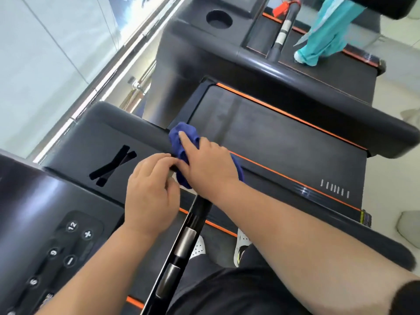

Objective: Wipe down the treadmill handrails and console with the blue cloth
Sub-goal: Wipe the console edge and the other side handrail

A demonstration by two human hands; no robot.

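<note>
The blue cloth (179, 142) is bunched on the edge of the black treadmill console (95, 142), where the front handlebar (181, 246) meets it. My right hand (209, 169) presses down on the cloth with the index finger stretched over it. My left hand (150, 196) rests beside it, fingers curled, its fingertips touching the console edge and the cloth's near end. The button panel (68, 246) with number keys lies at the lower left.
The treadmill belt (284, 142) with orange trim stretches ahead. A second treadmill (204, 48) stands beyond, with a cup holder and a person in teal trousers (325, 35) on its belt. A window wall runs along the left. My white shoes (241, 244) show below.
</note>
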